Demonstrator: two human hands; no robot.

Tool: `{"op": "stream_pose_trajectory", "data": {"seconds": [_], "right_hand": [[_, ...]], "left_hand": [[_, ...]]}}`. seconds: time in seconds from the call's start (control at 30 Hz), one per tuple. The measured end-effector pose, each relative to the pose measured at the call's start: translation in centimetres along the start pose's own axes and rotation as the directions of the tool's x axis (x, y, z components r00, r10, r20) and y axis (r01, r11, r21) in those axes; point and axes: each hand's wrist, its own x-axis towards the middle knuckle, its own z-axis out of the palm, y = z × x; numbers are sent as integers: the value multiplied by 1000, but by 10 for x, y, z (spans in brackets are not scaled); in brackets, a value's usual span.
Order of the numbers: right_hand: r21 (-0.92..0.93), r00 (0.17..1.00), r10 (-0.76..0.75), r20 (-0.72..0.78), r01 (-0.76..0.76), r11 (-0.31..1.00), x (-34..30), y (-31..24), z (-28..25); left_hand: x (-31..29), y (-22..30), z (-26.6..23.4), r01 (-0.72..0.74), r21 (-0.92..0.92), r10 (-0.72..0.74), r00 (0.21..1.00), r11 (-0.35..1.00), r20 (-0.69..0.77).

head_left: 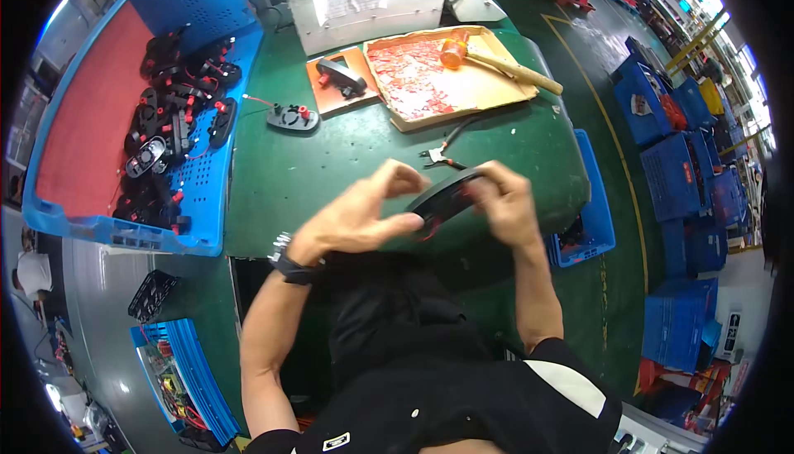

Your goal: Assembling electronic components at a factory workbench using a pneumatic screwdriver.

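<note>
A black oval plastic housing with red bits on its underside is tilted between my hands, just above the bench's near edge. My right hand grips its right end, the fingers slightly blurred. My left hand curls around its left end, with the thumb against the lower edge and the fingers at the upper side. Just beyond the housing lie cutting pliers with dark handles. Farther left, a similar black housing with a red connector and wire lies on the green bench.
A blue crate with several black housings stands left. Another housing rests on an orange-brown square board. A cardboard tray holds red scraps and a mallet. Behind is a pale metal machine; a blue bin stands right.
</note>
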Motion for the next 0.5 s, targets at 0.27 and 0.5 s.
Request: {"op": "stream_pose_trajectory", "data": {"seconds": [0.27,0.5], "right_hand": [[384,562,406,-721,-163,909,-1,132,-212],[-530,910,-166,-381,-68,845,80,47,-100]], "left_hand": [[2,-101,-162,217,853,269,887,474,-375],[-2,-88,-136,236,893,325,871,384,-370]]}}
